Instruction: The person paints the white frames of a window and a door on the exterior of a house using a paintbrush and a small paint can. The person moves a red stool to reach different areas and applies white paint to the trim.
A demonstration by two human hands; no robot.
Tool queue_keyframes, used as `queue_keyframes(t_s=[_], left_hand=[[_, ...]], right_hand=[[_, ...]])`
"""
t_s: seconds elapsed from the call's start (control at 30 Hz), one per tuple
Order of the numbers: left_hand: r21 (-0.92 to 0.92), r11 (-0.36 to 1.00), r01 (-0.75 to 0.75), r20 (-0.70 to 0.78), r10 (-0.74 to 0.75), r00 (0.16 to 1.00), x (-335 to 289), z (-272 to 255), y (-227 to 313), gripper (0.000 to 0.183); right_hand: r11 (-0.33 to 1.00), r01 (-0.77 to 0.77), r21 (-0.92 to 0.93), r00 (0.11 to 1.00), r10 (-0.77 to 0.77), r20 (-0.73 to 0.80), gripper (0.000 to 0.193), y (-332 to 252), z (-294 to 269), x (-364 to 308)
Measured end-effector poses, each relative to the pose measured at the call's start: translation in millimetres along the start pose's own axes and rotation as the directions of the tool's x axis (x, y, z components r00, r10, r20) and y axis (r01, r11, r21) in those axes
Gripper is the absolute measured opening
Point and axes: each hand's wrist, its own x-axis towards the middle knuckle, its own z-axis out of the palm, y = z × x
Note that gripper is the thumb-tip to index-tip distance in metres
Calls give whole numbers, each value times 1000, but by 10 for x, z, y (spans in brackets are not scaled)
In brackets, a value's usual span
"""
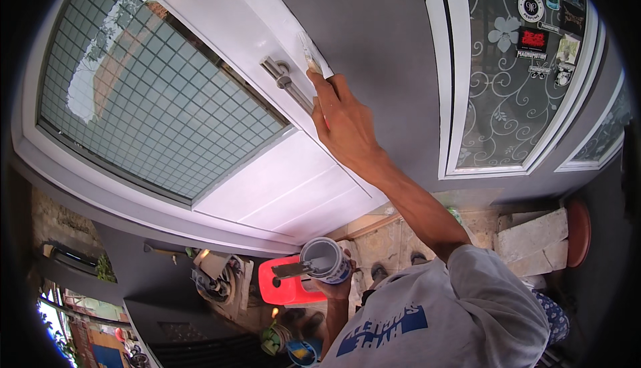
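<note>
My right hand point(344, 118) is raised and closed around a paintbrush point(312, 61). The bristles touch the white edge of the door frame point(267, 11), where it meets the dark grey wall point(367, 28). Just left of my fingers is the metal door handle point(284, 74). Lower down, my left hand point(337, 289) grips a paint can point(327, 261) from below and the side. Grey-white paint shows inside the can. A flat grey-brown tool point(292, 270) lies across its rim; its exact kind is unclear.
The white door has a gridded glass pane point(160, 94). A patterned window with stickers point(527, 81) is on the right. Below are a red plastic stool point(277, 291), a blue bucket point(304, 352), stacked pale blocks point(534, 241) and a round reddish-brown object point(578, 233).
</note>
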Motion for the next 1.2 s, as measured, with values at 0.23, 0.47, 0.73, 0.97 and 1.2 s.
queue_keyframes(t_s=[0.23, 0.47, 0.73, 0.97, 1.2], left_hand=[[-27, 999, 32, 12, -31, 999, 37, -4, -2, 86], [-82, 996, 40, 8, -40, 999, 99, -53, 2, 80], [-73, 997, 32, -56, -36, 998, 113, -72, 37, 80], [-110, 993, 46, -19, -48, 999, 164, -68, 61, 77], [-142, 990, -4, -69, -6, 998, 175, 3, 11, 77]], right_hand=[[999, -34, 4, 996, 34, 77, 45, 57, -73, -176], [994, -22, 106, 998, 16, 60, 44, -112, -221, -74], [999, -34, 16, 993, 32, 113, 43, 90, -54, -144], [964, 174, 198, 984, -164, -69, 43, -20, -183, 245], [988, 154, 26, 978, -157, 139, 41, 6, -208, 193]])
